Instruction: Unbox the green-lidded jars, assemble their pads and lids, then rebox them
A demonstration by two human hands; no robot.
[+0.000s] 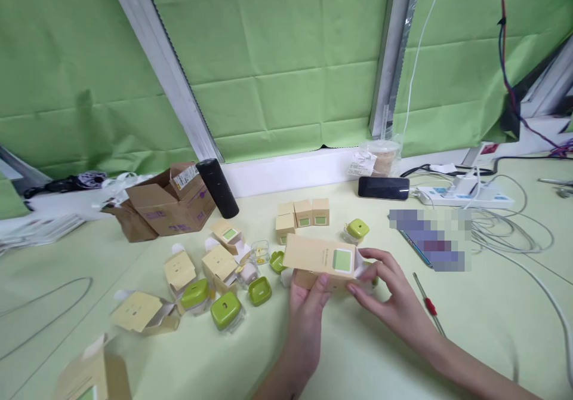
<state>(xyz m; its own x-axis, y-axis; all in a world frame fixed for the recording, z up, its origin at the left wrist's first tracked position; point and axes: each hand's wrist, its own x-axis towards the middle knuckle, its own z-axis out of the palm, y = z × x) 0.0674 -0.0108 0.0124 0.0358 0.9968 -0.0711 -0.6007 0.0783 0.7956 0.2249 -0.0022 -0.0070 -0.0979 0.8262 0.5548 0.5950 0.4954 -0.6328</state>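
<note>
Above the table [358,352], a bit R of mid-view, both hands are on one light-brown box [313,262], tipped on its side w/ a green-and-white picture panel near its R end. L hand [307,319]: grip is holding the box from below and the near side, thumb up on the near face, so most of the box sits above and across the fingers. R hand [394,289]: grip is narrow, at the box's R end — fingertips around the white flap [359,264], index and thumb close to the opening; can't tell how firmly they pinch.

Just behind the held box stand the small closed boxes [303,214], in a close group; R of them, a green-lidded container [358,228]. L of the hands: a green tray [259,291], a flower-shaped green piece [277,261], a clear piece [260,252] and two more containers w/ green lids [225,310]. Farther L, several opened boxes [179,271] lie about w/ flaps out.

At the back L, a brown carton [179,206] w/ a black cylinder [218,188] leaning beside it. Back R: phone [384,188], a plastic-wrapped tub [382,156] behind it, then a power strip [470,196] w/ plugs and cables. A screwdriver [430,305] w/ a red part lies just R of the R hand — partly behind the forearm.
</note>
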